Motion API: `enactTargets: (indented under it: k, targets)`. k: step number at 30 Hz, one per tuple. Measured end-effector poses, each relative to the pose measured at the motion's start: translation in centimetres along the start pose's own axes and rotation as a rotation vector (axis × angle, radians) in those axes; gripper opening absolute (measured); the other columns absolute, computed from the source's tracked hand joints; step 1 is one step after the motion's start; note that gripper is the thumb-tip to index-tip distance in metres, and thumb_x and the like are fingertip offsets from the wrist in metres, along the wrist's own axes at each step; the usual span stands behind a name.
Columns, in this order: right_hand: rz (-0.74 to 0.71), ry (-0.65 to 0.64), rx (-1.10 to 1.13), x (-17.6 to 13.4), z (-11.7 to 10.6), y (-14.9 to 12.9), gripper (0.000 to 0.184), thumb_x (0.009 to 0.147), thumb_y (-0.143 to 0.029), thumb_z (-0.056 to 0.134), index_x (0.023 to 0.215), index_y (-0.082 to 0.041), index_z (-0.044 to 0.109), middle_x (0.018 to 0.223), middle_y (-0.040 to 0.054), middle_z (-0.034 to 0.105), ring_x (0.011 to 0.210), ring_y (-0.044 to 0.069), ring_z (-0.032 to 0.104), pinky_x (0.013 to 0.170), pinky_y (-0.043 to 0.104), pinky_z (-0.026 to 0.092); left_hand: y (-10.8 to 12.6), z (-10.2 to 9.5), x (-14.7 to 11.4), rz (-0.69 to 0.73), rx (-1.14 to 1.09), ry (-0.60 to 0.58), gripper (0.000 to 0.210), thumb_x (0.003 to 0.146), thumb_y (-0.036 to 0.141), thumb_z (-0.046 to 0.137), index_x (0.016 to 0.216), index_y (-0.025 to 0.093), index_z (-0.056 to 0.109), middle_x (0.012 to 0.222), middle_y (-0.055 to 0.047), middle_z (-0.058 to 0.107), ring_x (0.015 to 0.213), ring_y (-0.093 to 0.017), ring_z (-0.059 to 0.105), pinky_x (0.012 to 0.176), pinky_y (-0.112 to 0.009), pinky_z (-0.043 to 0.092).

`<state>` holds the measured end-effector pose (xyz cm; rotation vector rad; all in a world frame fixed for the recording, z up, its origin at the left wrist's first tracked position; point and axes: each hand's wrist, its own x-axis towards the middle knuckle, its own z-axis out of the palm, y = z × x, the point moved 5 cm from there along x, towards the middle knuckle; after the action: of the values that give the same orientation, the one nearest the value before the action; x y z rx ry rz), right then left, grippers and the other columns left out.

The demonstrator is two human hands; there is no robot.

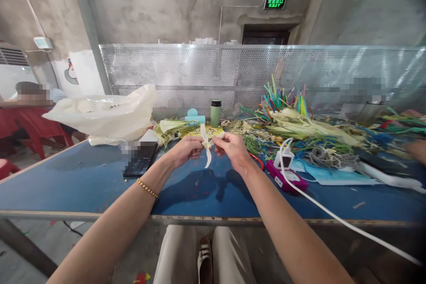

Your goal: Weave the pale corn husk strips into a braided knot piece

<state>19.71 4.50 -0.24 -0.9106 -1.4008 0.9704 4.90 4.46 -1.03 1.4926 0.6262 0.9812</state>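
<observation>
Strip (pixel 208 158), pale, pinched by fingers (pixel 197 145) of left hand (pixel 183 151), right hand (pixel 235 148), above table (pixel 86 173).

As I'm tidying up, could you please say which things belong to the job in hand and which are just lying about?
Job, seemingly: held pale strip, probably the husks.
Lying about, likely: green bottle, face mask, charger, purple box.

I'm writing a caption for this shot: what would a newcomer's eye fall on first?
Probably the left hand and right hand, which pinch a pale strip between them above the blue table. Next might come the tuft of bright multicoloured sticks at the back of the table, right of the green bottle, and the glowing exit sign high on the wall.
</observation>
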Motion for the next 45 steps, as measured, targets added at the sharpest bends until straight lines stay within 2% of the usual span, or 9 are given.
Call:
enactTargets:
  k: [3, 9, 18, 23, 25, 27, 29, 36, 45]
  targets:
    - [-0.001, 0.018, 0.004, -0.1, 0.0, -0.1, 0.034, 0.06, -0.045, 0.079, 0.068, -0.017, 0.061, 0.058, 0.0, 0.061, 0.048, 0.013, 0.053, 0.042, 0.025, 0.039, 0.2, 0.0, 0.0, 0.007, -0.037, 0.001, 0.008, 0.067, 0.018, 0.064, 0.066, 0.013, 0.058, 0.055, 0.007, 0.029, 0.047, -0.006, 0.021, 0.048, -0.026, 0.014]
    - [-0.031, 0.006, -0.016, -0.2, 0.2, -0.5, 0.032, 0.063, -0.045, 0.076, 0.064, -0.018, 0.058, 0.054, -0.0018, 0.057, 0.046, 0.012, 0.051, 0.041, 0.024, 0.036, 0.5, 0.0, -0.3, 0.072, 0.107, 0.056, 0.035, 0.069, 0.045, 0.077, 0.077, 0.012, 0.066, 0.062, 0.005, 0.04, 0.05, -0.005, 0.023, 0.049, -0.026, 0.012]
    - [-0.057, 0.058, -0.097, 0.1, -0.2, 0.1, 0.029, 0.068, -0.044, 0.071, 0.064, -0.019, 0.057, 0.052, -0.0012, 0.056, 0.045, 0.012, 0.048, 0.045, 0.026, 0.036, 0.0, -0.2, -0.1, 0.023, 0.174, 0.042, 0.028, 0.073, 0.04, 0.071, 0.072, 0.013, 0.065, 0.054, 0.006, 0.033, 0.047, -0.005, 0.022, 0.048, -0.026, 0.012]
    - [-0.205, 0.148, -0.282, 0.4, -1.0, -0.7, 0.026, 0.066, -0.036, 0.073, 0.081, -0.017, 0.066, 0.08, 0.0046, 0.067, 0.069, 0.016, 0.058, 0.064, 0.029, 0.045, 0.3, 0.1, -0.2, 0.063, 0.307, 0.041, 0.031, 0.073, 0.043, 0.07, 0.069, 0.013, 0.066, 0.055, 0.006, 0.035, 0.05, -0.006, 0.026, 0.048, -0.025, 0.016]
    - [-0.223, 0.067, -0.27, 0.3, -0.6, -1.0, 0.031, 0.068, -0.039, 0.073, 0.088, -0.016, 0.068, 0.088, 0.006, 0.068, 0.076, 0.017, 0.059, 0.07, 0.029, 0.045, 0.4, 0.2, -0.4, 0.076, 0.343, 0.019, 0.031, 0.075, 0.044, 0.068, 0.072, 0.013, 0.067, 0.058, 0.005, 0.038, 0.052, -0.007, 0.028, 0.049, -0.024, 0.018]
    - [-0.197, -0.07, -0.241, 0.1, 0.2, -1.0, 0.03, 0.07, -0.043, 0.071, 0.082, -0.016, 0.068, 0.081, 0.0044, 0.067, 0.071, 0.016, 0.057, 0.066, 0.028, 0.044, 0.3, 0.4, -0.5, 0.07, 0.36, -0.015, 0.031, 0.076, 0.044, 0.067, 0.075, 0.013, 0.068, 0.059, 0.004, 0.039, 0.052, -0.007, 0.029, 0.049, -0.024, 0.019]
    - [-0.201, -0.127, -0.219, -0.1, 0.7, -1.0, 0.03, 0.07, -0.045, 0.071, 0.071, -0.016, 0.065, 0.069, 0.0015, 0.062, 0.064, 0.014, 0.052, 0.061, 0.027, 0.04, 0.2, 0.4, -0.5, 0.052, 0.34, -0.043, 0.032, 0.076, 0.044, 0.068, 0.076, 0.012, 0.068, 0.06, 0.004, 0.038, 0.052, -0.007, 0.027, 0.049, -0.025, 0.017]
    - [-0.241, -0.078, -0.186, 0.0, 0.7, -0.9, 0.028, 0.071, -0.04, 0.071, 0.062, -0.017, 0.058, 0.06, -0.0024, 0.05, 0.058, 0.011, 0.041, 0.056, 0.026, 0.035, -0.1, -0.1, -0.1, 0.052, 0.111, 0.025, 0.035, 0.074, 0.045, 0.073, 0.072, 0.013, 0.059, 0.059, 0.007, 0.03, 0.049, -0.005, 0.022, 0.049, -0.025, 0.012]
    - [-0.239, -0.033, -0.185, -0.1, 0.8, -0.8, 0.026, 0.071, -0.04, 0.069, 0.064, -0.017, 0.058, 0.061, -0.0014, 0.052, 0.059, 0.012, 0.043, 0.056, 0.026, 0.034, -0.1, 0.1, 0.0, 0.089, 0.152, 0.037, 0.039, 0.069, 0.048, 0.077, 0.068, 0.012, 0.061, 0.057, 0.006, 0.036, 0.05, -0.005, 0.025, 0.05, -0.025, 0.018]
